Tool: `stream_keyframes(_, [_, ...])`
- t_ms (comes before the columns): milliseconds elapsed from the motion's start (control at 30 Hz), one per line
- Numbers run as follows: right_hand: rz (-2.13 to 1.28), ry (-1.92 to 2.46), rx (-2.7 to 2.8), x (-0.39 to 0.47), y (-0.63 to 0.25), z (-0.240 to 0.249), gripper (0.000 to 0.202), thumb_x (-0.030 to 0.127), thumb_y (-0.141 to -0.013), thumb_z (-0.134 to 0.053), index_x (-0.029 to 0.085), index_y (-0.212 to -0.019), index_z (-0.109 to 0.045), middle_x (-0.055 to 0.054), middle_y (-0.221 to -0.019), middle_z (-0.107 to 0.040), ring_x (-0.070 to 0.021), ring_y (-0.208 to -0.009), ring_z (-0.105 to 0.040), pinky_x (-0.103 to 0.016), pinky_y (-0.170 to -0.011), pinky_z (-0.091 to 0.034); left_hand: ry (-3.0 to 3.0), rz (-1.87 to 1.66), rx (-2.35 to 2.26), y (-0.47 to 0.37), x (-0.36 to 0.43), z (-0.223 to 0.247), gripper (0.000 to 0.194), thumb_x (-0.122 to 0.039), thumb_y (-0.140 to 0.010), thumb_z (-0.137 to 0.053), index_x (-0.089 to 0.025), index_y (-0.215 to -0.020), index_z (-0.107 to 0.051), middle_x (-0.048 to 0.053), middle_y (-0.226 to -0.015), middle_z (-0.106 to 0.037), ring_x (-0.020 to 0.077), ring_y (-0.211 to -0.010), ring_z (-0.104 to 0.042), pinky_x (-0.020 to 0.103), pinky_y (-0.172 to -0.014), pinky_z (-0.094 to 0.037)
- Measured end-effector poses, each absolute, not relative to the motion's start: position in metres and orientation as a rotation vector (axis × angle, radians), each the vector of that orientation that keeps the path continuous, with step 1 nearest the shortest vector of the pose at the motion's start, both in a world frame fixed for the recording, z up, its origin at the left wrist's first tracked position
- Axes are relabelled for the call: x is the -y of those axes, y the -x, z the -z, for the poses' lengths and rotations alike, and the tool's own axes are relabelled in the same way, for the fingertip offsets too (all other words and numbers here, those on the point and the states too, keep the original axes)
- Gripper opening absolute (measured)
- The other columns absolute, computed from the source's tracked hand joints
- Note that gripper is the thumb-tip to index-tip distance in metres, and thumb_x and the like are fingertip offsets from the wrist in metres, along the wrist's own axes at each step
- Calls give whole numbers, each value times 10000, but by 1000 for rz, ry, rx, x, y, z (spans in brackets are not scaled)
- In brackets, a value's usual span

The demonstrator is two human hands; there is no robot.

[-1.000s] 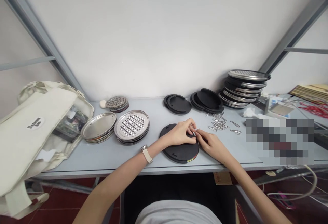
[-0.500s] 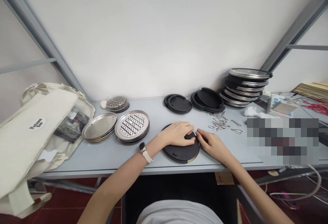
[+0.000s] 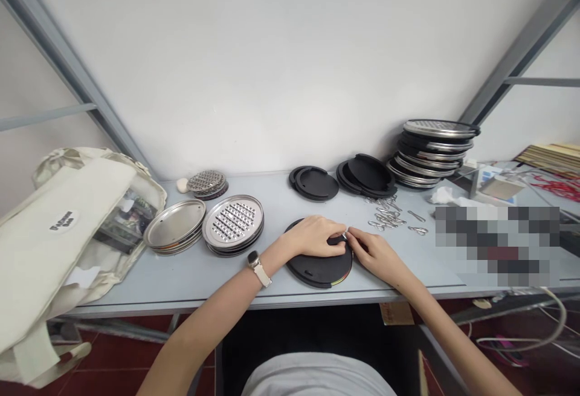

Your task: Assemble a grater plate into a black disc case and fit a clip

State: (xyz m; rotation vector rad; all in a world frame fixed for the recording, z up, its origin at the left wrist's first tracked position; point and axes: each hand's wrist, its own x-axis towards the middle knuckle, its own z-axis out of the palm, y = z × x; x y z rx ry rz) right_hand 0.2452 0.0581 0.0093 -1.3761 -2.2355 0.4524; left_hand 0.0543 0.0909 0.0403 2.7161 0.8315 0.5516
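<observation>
A black round cover (image 3: 324,270) lies flat on the table edge nearest me, with a yellow and red strip along its right rim. Across its top rests my left hand (image 3: 315,236), its fingers curled round a short black strap (image 3: 336,240) by the right edge. My right hand (image 3: 369,249) pinches a small shiny metal clip (image 3: 345,236) against that strap; the fingertips hide most of it. Several similar wire clips (image 3: 385,214) are strewn on the table beyond my right hand.
Metal grater discs (image 3: 233,222) and plain steel discs (image 3: 176,225) are stacked to the left, beside a cream bag (image 3: 67,220). More black covers (image 3: 319,184) lie at the back. A tall stack of grater discs in black covers (image 3: 432,157) stands back right, near a blurred-out patch.
My left fingers have shifted slightly, and more of the strap and metal clip shows between the hands. The cover stays in place; the whole view has moved a little.
</observation>
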Motion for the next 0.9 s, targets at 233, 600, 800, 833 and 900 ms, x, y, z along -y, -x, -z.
stream_keyframes(233, [-486, 1369, 2244, -58, -246, -10, 312, 349, -966, -304, 224, -753, -494, -11, -646, -599, -177, -590, -561, -270, -584, -361, -2751, -523, -832, -54, -92, -38, 146, -315, -800, -547, -208, -710, -504, -10, -628, -566, 145, -557, -480, 269, -537, -261])
stream_keyframes(600, [-495, 1358, 2290, -59, -245, -11, 330, 348, -972, -283, 212, -803, -532, -37, -699, -628, -195, -641, -586, -285, -618, -383, -2665, -553, -838, -51, -98, -33, 236, -361, -753, -565, -202, -659, -417, -56, -550, -474, 99, -497, -391, 248, -510, -242])
stream_keyframes(800, [-509, 1353, 2316, -60, -246, -10, 329, 342, -975, -278, 212, -828, -542, -44, -709, -640, -201, -639, -596, -296, -627, -398, -2661, -540, -848, -52, -98, -34, 218, -358, -757, -551, -201, -666, -429, -54, -550, -473, 97, -498, -383, 246, -517, -246])
stream_keyframes(833, [-507, 1344, 2321, -61, -247, -10, 327, 339, -975, -280, 213, -833, -546, -43, -705, -641, -200, -633, -595, -297, -626, -401, -2662, -536, -850, -52, -97, -34, 212, -354, -756, -550, -201, -666, -435, -52, -551, -474, 98, -498, -385, 247, -519, -249])
stream_keyframes(900, [-507, 1313, 2330, -61, -248, -11, 324, 332, -973, -287, 216, -841, -559, -45, -706, -652, -200, -630, -598, -295, -628, -411, -2663, -530, -851, -52, -97, -35, 204, -349, -754, -551, -200, -663, -445, -49, -549, -476, 100, -499, -391, 248, -521, -255])
